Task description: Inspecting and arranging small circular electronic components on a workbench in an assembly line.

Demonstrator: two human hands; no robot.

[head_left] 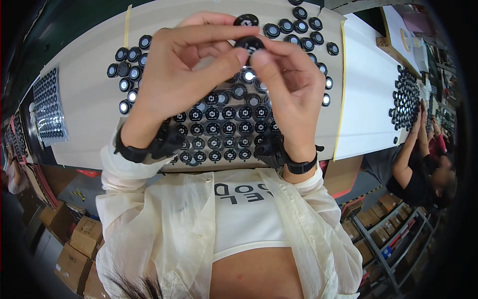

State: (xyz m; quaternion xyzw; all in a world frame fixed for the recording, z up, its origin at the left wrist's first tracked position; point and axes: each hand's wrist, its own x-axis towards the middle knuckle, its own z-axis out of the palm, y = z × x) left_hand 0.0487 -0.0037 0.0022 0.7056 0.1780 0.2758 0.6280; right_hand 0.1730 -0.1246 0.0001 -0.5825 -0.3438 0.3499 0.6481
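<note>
Between my two hands, above the middle of the table, is a black round cap (250, 43) with a pale mark on its face. My left hand (191, 67) pinches it with thumb and forefinger, while the thumb and fingertips of my right hand (294, 79) press its other side. A second black cap (246, 20) shows beyond the left fingertips; whether the left hand grips it I cannot tell. Below the hands, black caps with white marks (228, 128) stand in neat rows, apparently in a clear plastic tray. My wrists hide parts of the outer rows.
Loose caps lie in a group on the left (133, 56) and another at the far right (300, 27). A filled clear plastic tray (63, 133) lies farther left. Yellow tape (340, 109) crosses the table to the right. Beyond it, a co-worker (413, 154) reaches toward more caps (404, 99).
</note>
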